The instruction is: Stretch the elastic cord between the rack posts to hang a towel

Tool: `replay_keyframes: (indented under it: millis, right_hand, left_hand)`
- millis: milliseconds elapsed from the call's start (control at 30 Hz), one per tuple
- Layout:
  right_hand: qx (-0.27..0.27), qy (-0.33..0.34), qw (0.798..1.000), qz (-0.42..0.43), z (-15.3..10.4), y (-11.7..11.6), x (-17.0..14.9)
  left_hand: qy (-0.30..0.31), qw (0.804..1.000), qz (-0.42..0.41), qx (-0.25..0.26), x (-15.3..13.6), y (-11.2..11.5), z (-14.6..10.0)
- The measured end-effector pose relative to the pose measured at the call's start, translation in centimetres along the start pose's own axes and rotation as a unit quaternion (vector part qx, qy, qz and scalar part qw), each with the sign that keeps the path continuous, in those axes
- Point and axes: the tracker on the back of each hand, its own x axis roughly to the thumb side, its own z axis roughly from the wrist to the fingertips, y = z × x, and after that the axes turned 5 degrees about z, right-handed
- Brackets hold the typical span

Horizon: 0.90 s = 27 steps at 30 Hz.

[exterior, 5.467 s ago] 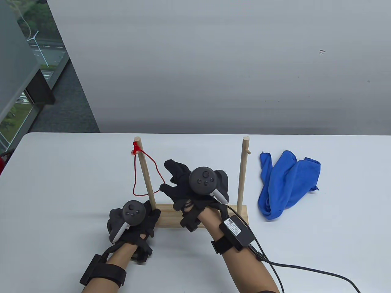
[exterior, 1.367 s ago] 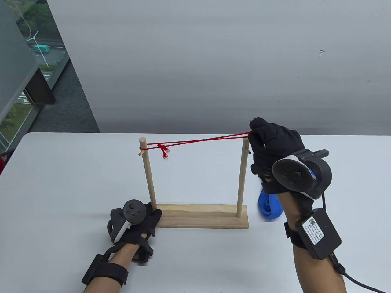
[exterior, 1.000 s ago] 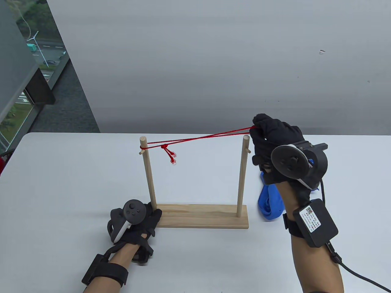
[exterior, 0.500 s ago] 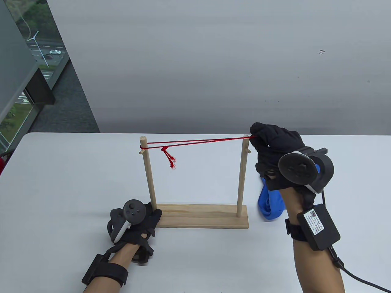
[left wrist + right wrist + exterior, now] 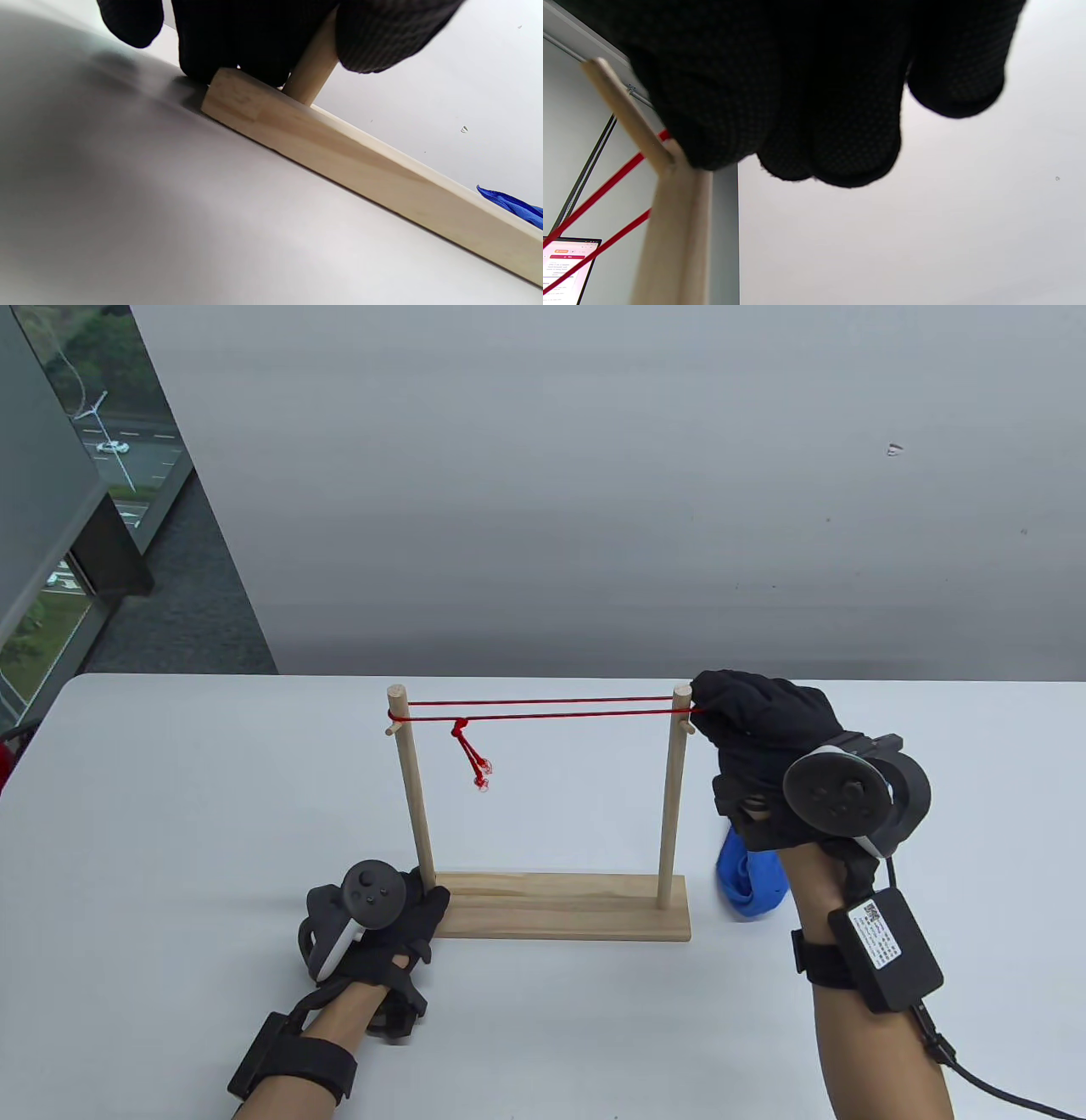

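Observation:
A wooden rack [image 5: 560,906] stands mid-table with a left post [image 5: 411,789] and a right post [image 5: 674,789]. A red elastic cord [image 5: 551,710] runs as two taut strands between the post tops, with a knotted tail [image 5: 473,755] hanging near the left post. My right hand [image 5: 755,738] pinches the cord's loop end at the right post's peg; the right wrist view shows the cord [image 5: 606,186] around that post [image 5: 674,228]. My left hand [image 5: 373,925] presses on the rack base's left end [image 5: 237,97]. The blue towel [image 5: 747,882] lies mostly hidden behind my right arm.
The white table [image 5: 170,814] extends left and in front of the rack. A black cable [image 5: 976,1077] trails from my right wrist toward the bottom right corner. A grey wall stands behind the table's far edge.
My right hand has lowered the stretched cord loop from above the right post down onto its top by the peg. The strands now run level. The left hand has not moved.

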Motion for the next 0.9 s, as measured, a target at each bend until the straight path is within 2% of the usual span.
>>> replay_keyframes:
  millis: [300, 567, 900]
  right_hand:
    - [0.024, 0.011, 1.000, 0.001, -0.5, -0.2, 0.1]
    - [0.072, 0.001, 0.997, 0.022, -0.3, -0.3, -0.1]
    - [0.106, -0.068, 0.992, 0.010, -2.0, 0.6, -1.6]
  left_hand:
    - [-0.002, 1.000, -0.002, -0.001, 0.0, 0.0, 0.0]
    - [0.000, 1.000, -0.001, -0.002, 0.0, 0.0, 0.0]
    - [0.002, 1.000, -0.007, -0.004, -0.1, 0.0, 0.0]
